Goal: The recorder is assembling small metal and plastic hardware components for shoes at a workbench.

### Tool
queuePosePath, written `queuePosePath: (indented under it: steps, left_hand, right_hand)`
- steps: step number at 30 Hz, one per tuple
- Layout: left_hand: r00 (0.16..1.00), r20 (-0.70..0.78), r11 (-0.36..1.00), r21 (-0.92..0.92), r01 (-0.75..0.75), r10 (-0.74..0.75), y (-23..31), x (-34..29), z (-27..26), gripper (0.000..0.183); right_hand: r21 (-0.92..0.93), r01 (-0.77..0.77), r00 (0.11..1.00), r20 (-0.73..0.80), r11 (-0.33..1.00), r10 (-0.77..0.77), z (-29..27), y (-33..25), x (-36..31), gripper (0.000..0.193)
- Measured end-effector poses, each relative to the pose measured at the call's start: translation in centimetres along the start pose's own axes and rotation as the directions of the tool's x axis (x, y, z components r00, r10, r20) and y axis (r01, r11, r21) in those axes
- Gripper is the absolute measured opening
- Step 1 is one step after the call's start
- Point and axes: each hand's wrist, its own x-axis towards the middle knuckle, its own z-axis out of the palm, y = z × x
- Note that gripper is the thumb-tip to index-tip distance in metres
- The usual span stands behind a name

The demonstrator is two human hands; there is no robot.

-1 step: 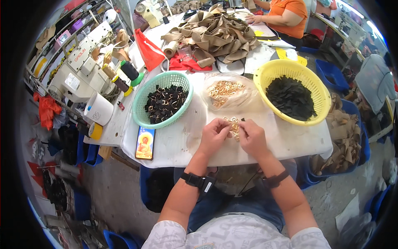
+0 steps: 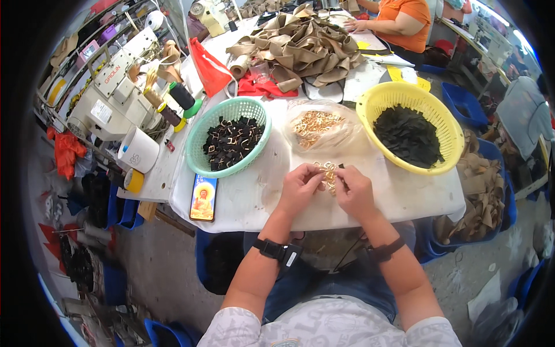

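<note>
My left hand (image 2: 299, 184) is closed in a pinch at the near side of the white-covered table, and whatever lies between its fingertips is hidden. Just to its right, my right hand (image 2: 354, 188) pinches a small black fabric piece (image 2: 341, 166), of which only a dark end shows. A small heap of gold metal buckles (image 2: 329, 173) lies on the table between and just beyond the hands. Behind it sits an open clear plastic bag (image 2: 341, 136) with more gold buckles. To the right, a yellow basket (image 2: 455, 130) holds many black fabric pieces (image 2: 407, 137).
A green basket (image 2: 194, 147) at the left holds black pieces with gold buckles. Near it lie a phone (image 2: 203, 199) and a white cup (image 2: 139, 150). A sewing machine (image 2: 110, 101) stands far left. Brown strips (image 2: 300, 46) are piled behind; a person in orange (image 2: 402, 23) sits beyond.
</note>
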Motion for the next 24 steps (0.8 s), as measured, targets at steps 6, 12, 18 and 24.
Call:
queuePosePath:
  steps: [6,12,18,24]
  left_hand:
    - [0.977,0.167,0.988,0.055,-0.144,0.133,-0.6,-0.1,-0.6,0.027]
    - [0.977,0.202,0.996,-0.068,-0.05,0.063,-0.7,0.1,-0.9,0.036]
    - [0.985,0.173,0.996,-0.092,0.02,-0.003,0.4,-0.2,-0.3,0.027]
    - [0.983,0.185,0.999,-0.05,-0.007,0.016,-0.2,-0.4,-0.6,0.01]
  right_hand:
    - [0.021,0.018,0.993,0.112,1.0,-0.02,0.1,-0.2,-0.2,0.021]
    - [0.002,0.069,0.994,0.09,0.998,-0.069,0.2,-0.5,-0.1,0.021]
    - [0.014,0.151,0.983,0.101,0.989,-0.151,-0.1,-0.6,0.1,0.015]
    - [0.209,-0.216,0.973,0.122,0.954,0.194,0.0,0.5,-0.7,0.007]
